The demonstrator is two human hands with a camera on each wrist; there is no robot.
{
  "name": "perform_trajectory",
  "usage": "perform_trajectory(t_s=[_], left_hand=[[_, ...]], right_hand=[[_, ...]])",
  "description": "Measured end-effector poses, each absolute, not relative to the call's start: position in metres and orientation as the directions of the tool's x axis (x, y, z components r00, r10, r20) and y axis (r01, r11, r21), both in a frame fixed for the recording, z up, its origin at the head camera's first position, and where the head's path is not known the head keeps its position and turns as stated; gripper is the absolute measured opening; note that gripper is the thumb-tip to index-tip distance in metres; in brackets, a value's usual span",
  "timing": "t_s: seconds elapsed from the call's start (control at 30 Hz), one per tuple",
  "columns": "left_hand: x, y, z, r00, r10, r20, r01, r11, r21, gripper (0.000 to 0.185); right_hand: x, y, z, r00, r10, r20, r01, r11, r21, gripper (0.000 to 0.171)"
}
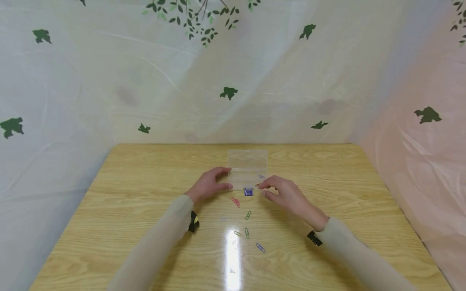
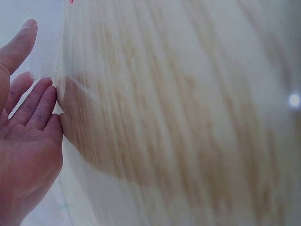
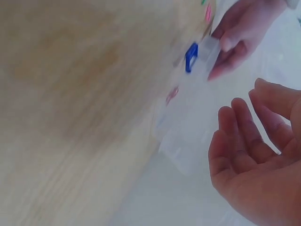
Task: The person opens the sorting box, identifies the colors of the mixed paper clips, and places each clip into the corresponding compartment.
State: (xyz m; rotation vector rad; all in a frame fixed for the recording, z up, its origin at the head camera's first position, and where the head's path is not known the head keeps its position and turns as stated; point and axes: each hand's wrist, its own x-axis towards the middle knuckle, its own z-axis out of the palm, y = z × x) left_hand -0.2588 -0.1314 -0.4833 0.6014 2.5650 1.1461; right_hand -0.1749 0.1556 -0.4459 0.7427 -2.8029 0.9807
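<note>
A clear plastic box (image 1: 247,178) with its lid raised stands toward the back of the table, a blue clasp (image 1: 248,192) on its front. My left hand (image 1: 211,185) holds the box's left end between thumb and fingers; the left wrist view shows this hand (image 2: 33,127) from the palm side. Near the right front corner, my right hand (image 1: 285,196) has loosely bent fingers. Nothing shows between them in the right wrist view, where the hand (image 3: 258,150) is apart from the box. A purple paper clip (image 1: 261,176) and a red paper clip (image 3: 172,95) lie in the box.
In front of the box lie pink paper clips (image 1: 236,202), green paper clips (image 1: 248,215), a yellow paper clip (image 1: 238,233), a purple-blue paper clip (image 1: 260,247) and a pale clip (image 1: 223,218). A patterned curtain (image 1: 182,101) hangs behind the wooden table (image 1: 127,202).
</note>
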Motion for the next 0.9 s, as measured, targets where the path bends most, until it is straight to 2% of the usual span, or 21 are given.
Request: perform_trajectory(t_s=[0.33,0.6,0.9], left_hand=[[-0.256,-0.130,-0.486,-0.896,0.437,-0.083,0.227,0.609,0.760,0.064],[-0.254,-0.127,-0.487,-0.902,0.427,-0.064,0.228,0.596,0.770,0.064],[-0.254,-0.128,-0.487,-0.900,0.432,-0.061,0.234,0.595,0.769,0.065]], right_hand=[[-0.152,0.150,-0.459,-0.808,-0.559,0.187,-0.556,0.618,-0.556,0.021],[-0.150,0.140,-0.470,-0.738,-0.646,0.194,-0.634,0.565,-0.528,0.025],[-0.154,0.128,-0.471,-0.743,-0.667,0.064,-0.580,0.592,-0.560,0.025]])
